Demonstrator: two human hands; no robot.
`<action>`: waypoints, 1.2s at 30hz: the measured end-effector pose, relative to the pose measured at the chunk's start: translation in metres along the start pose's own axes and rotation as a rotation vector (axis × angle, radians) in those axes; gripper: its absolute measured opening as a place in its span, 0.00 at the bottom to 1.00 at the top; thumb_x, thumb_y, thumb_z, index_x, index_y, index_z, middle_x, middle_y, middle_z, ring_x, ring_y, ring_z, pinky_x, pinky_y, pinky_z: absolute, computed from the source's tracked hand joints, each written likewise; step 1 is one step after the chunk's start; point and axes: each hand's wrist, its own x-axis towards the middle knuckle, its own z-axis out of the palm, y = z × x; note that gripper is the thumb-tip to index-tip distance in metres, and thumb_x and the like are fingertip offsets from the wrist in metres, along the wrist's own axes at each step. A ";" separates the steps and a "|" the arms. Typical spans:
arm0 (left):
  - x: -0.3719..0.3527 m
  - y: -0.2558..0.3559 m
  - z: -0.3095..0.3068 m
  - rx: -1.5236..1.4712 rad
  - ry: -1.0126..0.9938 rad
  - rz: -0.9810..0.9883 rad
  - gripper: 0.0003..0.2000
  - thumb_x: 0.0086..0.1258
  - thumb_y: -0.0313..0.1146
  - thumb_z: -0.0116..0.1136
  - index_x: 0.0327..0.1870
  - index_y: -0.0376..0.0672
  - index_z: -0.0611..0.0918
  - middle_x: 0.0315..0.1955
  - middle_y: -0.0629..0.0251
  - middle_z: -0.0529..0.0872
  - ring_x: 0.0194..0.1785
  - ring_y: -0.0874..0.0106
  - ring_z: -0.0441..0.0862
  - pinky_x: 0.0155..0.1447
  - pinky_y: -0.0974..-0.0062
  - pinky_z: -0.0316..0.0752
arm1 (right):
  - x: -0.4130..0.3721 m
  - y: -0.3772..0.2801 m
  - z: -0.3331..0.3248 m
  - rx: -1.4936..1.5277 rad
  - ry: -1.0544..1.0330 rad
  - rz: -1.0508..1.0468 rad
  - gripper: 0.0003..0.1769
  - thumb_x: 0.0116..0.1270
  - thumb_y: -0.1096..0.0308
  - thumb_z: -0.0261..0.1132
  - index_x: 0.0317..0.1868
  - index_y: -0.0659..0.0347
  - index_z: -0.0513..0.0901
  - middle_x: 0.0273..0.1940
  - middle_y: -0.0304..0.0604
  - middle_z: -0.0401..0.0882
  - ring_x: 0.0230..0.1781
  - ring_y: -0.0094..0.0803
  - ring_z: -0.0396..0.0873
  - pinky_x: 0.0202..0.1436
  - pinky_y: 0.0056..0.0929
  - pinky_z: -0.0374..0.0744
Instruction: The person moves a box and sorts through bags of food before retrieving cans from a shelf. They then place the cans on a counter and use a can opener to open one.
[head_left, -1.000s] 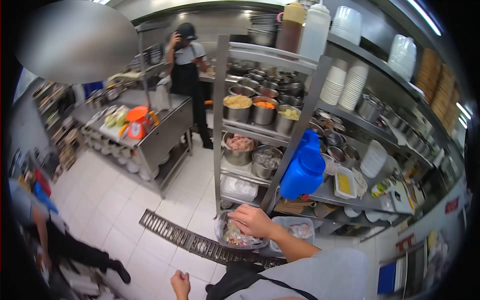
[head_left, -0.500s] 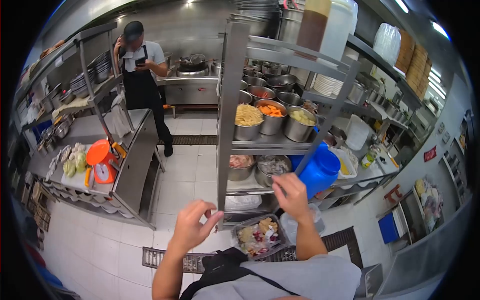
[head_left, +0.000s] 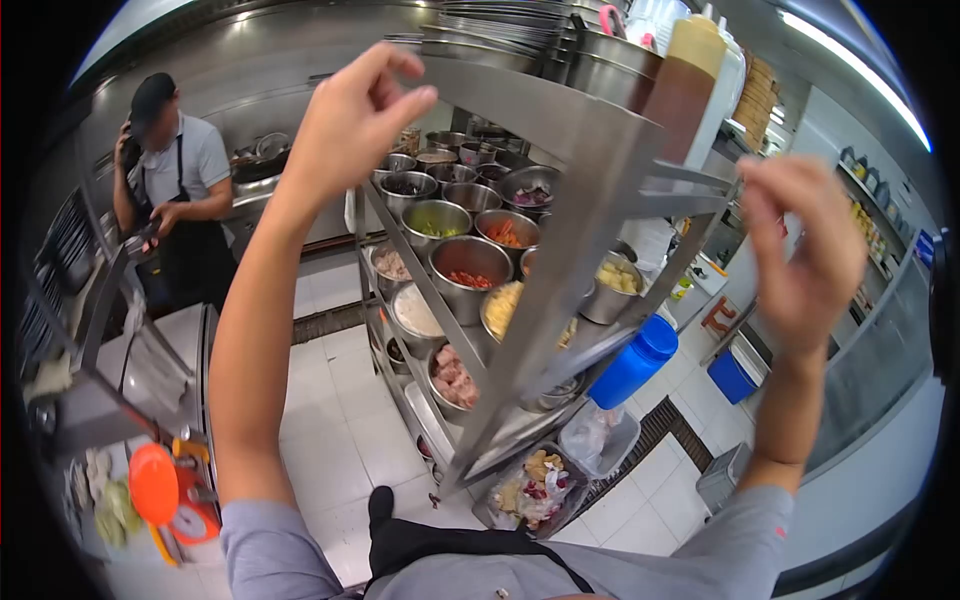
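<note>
White tiled floor (head_left: 340,420) at the foot of the steel rack (head_left: 560,170); a clear tub (head_left: 535,490) of mixed food sits there. Rack shelves carry filled steel bowls (head_left: 470,265). Left hand (head_left: 355,110) loosely open, empty, at the rack's top shelf edge; contact cannot be determined. Right hand (head_left: 800,250) spread, empty, right of the rack. A person in an apron (head_left: 180,200) stands beyond the rack

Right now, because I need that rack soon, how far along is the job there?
Done: the food tray sits low at the foot of the rack, no hand on it. In hand: the left hand is up by the top shelf, the right hand open beside it. Left: neither has a grip on anything.
</note>
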 end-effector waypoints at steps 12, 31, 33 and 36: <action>0.143 -0.177 0.051 -0.209 -0.208 0.064 0.28 0.63 0.52 0.70 0.58 0.44 0.79 0.42 0.56 0.83 0.46 0.70 0.80 0.51 0.70 0.76 | 0.188 0.083 0.225 -0.680 -0.765 0.085 0.25 0.62 0.62 0.64 0.57 0.67 0.76 0.49 0.60 0.80 0.53 0.53 0.80 0.54 0.45 0.80; 0.139 -0.170 0.056 0.006 -0.011 0.106 0.33 0.56 0.52 0.74 0.59 0.38 0.81 0.50 0.46 0.76 0.60 0.52 0.73 0.63 0.56 0.74 | 0.218 0.113 0.285 -0.512 -1.008 0.373 0.45 0.53 0.60 0.74 0.69 0.69 0.65 0.48 0.62 0.83 0.49 0.50 0.83 0.56 0.43 0.81; 0.137 -0.162 0.045 -0.120 -0.044 0.061 0.26 0.53 0.53 0.76 0.45 0.40 0.89 0.49 0.46 0.75 0.56 0.51 0.73 0.60 0.60 0.74 | 0.210 0.125 0.291 -0.490 -0.932 0.294 0.44 0.55 0.61 0.73 0.69 0.70 0.65 0.45 0.62 0.84 0.46 0.50 0.84 0.53 0.43 0.81; 0.136 -0.164 0.047 -0.118 -0.044 0.075 0.28 0.54 0.53 0.75 0.50 0.41 0.87 0.49 0.47 0.75 0.56 0.52 0.73 0.61 0.59 0.73 | 0.221 0.105 0.285 -0.400 -0.968 0.436 0.35 0.55 0.62 0.72 0.60 0.71 0.71 0.42 0.62 0.84 0.45 0.51 0.84 0.51 0.44 0.81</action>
